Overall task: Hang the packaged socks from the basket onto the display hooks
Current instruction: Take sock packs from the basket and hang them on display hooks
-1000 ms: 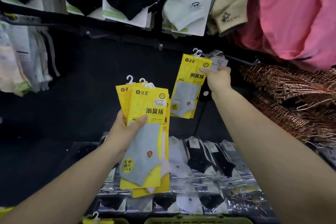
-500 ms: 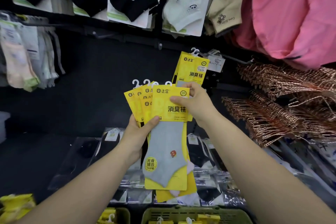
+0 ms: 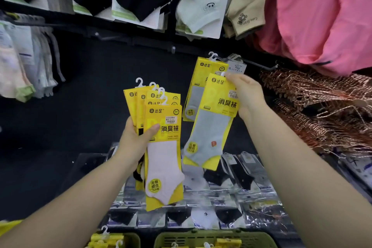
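My left hand (image 3: 135, 141) grips a fanned stack of yellow sock packs (image 3: 163, 147), a white sock on the front one. My right hand (image 3: 248, 94) pinches the top of a single yellow pack with a grey sock (image 3: 211, 127), held just below and in front of the display hook (image 3: 223, 59). Yellow packs (image 3: 203, 78) hang on that hook by their white hangers. The green basket (image 3: 213, 238) sits at the bottom edge with more yellow packs inside.
Socks on cards (image 3: 201, 0) hang in a row above. A pink garment (image 3: 322, 16) and copper wire hangers (image 3: 322, 106) fill the right. Foil-wrapped sock packs (image 3: 231, 187) lie on a shelf below. More socks (image 3: 24, 62) hang at the left.
My right hand took the grey-sock pack off the front of the stack and lifted it up and right toward the hook. The stack's front pack now shows a white sock.
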### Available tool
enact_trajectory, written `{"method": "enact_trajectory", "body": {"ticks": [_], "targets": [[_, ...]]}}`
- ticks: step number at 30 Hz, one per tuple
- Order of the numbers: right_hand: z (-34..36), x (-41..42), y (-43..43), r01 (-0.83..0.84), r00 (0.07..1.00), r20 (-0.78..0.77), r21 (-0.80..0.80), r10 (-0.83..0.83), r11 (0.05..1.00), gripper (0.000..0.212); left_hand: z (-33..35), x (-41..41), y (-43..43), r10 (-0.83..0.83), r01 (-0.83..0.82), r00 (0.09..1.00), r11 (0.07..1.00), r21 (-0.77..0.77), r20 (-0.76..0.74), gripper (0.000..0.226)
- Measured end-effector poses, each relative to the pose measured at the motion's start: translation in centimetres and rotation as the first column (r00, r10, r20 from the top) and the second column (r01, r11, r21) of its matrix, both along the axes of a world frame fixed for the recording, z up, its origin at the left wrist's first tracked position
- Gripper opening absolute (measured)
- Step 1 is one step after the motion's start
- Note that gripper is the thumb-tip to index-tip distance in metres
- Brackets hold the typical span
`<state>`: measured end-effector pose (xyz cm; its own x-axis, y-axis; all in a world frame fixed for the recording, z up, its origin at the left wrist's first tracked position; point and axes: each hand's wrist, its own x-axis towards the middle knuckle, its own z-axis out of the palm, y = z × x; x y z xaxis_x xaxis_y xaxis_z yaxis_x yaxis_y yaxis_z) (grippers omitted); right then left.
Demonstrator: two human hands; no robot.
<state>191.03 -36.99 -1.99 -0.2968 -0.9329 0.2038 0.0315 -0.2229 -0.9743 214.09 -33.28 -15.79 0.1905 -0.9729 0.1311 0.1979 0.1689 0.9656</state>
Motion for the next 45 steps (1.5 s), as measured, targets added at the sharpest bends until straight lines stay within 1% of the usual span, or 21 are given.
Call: {"method": "enact_trajectory", "body": {"ticks": [3, 6, 9, 14, 17, 19, 21, 22, 24, 25, 26, 27, 29, 31, 33, 34, 36, 38, 40, 42, 45], "targets": [[1.7, 0.1, -1.9, 0.096, 0.995, 0.015, -0.077, -0.096, 0.992, 0.008, 0.1, 1.3, -0.7, 0.012, -0.012, 0.999, 1.0, -0.004, 0.05, 0.038], [2.5, 0.4, -3.8, 0.077, 0.997, 0.001, -0.104, -0.078, 0.992, 0.012, -0.1, 2.0, -1.3, 0.027, -0.027, 0.997, 1.0, 0.003, 0.077, 0.034], [2.7, 0.7, -5.5, 0.05, 0.999, -0.014, -0.076, -0.051, 0.996, 0.012, -0.3, 2.5, -1.5, 0.013, -0.014, 0.997, 1.0, 0.013, 0.081, 0.037], [3.2, 1.6, -7.4, 0.111, 0.992, -0.053, -0.014, -0.111, 0.994, 0.018, -0.1, 2.1, -1.5, -0.033, 0.032, 0.998, 0.999, 0.02, 0.062, 0.042], [2.9, 1.3, -7.7, 0.201, 0.976, -0.076, -0.039, -0.203, 0.979, 0.02, 0.3, 1.5, -1.2, -0.064, 0.063, 0.997, 0.998, 0.017, 0.051, 0.043], [2.2, 1.0, -7.2, 0.303, 0.937, -0.159, -0.075, -0.311, 0.95, 0.008, 0.8, 1.0, -1.0, -0.08, 0.079, 0.996, 0.997, 0.018, 0.045, 0.045], [1.1, 1.1, -5.5, 0.369, 0.897, -0.23, -0.082, -0.378, 0.926, 0.013, 1.3, 0.5, -0.6, -0.098, 0.098, 0.995, 0.995, 0.017, 0.034, 0.046], [0.4, 1.5, -4.4, 0.325, 0.908, -0.254, -0.075, -0.334, 0.943, 0.015, 1.4, 0.3, -0.5, -0.107, 0.106, 0.994, 0.994, 0.014, 0.02, 0.046], [-1.3, 3.0, -1.5, 0.097, 0.936, -0.339, -0.021, -0.099, 0.995, 0.021, 1.7, -0.3, -0.1, -0.116, 0.116, 0.993, 0.993, 0.012, -0.008, 0.046], [-2.2, 3.9, 0.1, -0.019, 0.911, -0.411, 0.042, 0.034, 0.999, 0.029, 1.9, -0.7, 0.1, -0.119, 0.119, 0.993, 0.993, 0.015, -0.018, 0.048], [-3.0, 4.7, 1.5, -0.098, 0.869, -0.476, 0.1, 0.134, 0.99, 0.039, 2.0, -1.2, 0.3, -0.122, 0.123, 0.992, 0.992, 0.014, -0.029, 0.051], [-3.6, 5.3, 2.5, -0.135, 0.831, -0.526, 0.124, 0.181, 0.983, 0.047, 2.2, -1.6, 0.4, -0.123, 0.124, 0.992, 0.992, 0.011, -0.042, 0.054], [-4.5, 5.8, 3.3, -0.117, 0.805, -0.575, 0.082, 0.142, 0.99, 0.053, 2.4, -2.4, 0.8, -0.12, 0.121, 0.991, 0.993, 0.001, -0.066, 0.061], [-4.6, 5.4, 3.5, -0.105, 0.846, -0.521, 0.039, 0.11, 0.994, 0.049, 2.5, -2.8, 1.1, -0.127, 0.127, 0.988, 0.992, -0.005, -0.085, 0.068], [-4.3, 4.6, 3.5, -0.154, 0.902, -0.399, 0.06, 0.165, 0.986, 0.044, 2.4, -2.9, 1.2, -0.148, 0.15, 0.98, 0.989, 0.004, -0.129, 0.071], [-4.0, 4.1, 3.5, -0.179, 0.918, -0.346, 0.071, 0.192, 0.981, 0.041, 2.4, -2.9, 1.3, -0.159, 0.162, 0.976, 0.987, 0.005, -0.151, 0.068], [-3.5, 3.1, 3.2, -0.175, 0.94, -0.288, 0.046, 0.181, 0.983, 0.032, 2.5, -2.8, 1.3, -0.156, 0.158, 0.975, 0.987, -0.001, -0.157, 0.055], [-3.1, 2.0, 2.8, -0.097, 0.97, -0.227, -0.023, 0.09, 0.995, 0.017, 2.5, -2.6, 1.3, -0.124, 0.125, 0.985, 0.992, -0.002, -0.124, 0.038], [-2.3, 1.0, 2.0, 0.027, 0.985, -0.166, -0.081, -0.04, 0.996, 0.009, 2.6, -2.2, 1.1, -0.09, 0.089, 0.992, 0.996, -0.006, -0.084, 0.034], [-1.4, 0.1, 1.0, 0.133, 0.976, -0.157, -0.121, -0.151, 0.984, 0.006, 2.9, -1.5, 1.0, -0.046, 0.046, 0.998, 0.999, -0.015, -0.038, 0.034], [0.0, -0.3, -0.7, 0.156, 0.965, -0.187, -0.163, -0.186, 0.974, 0.009, 3.0, -0.3, 0.6, -0.001, 0.002, 1.0, 0.999, -0.036, 0.006, 0.033]]}}
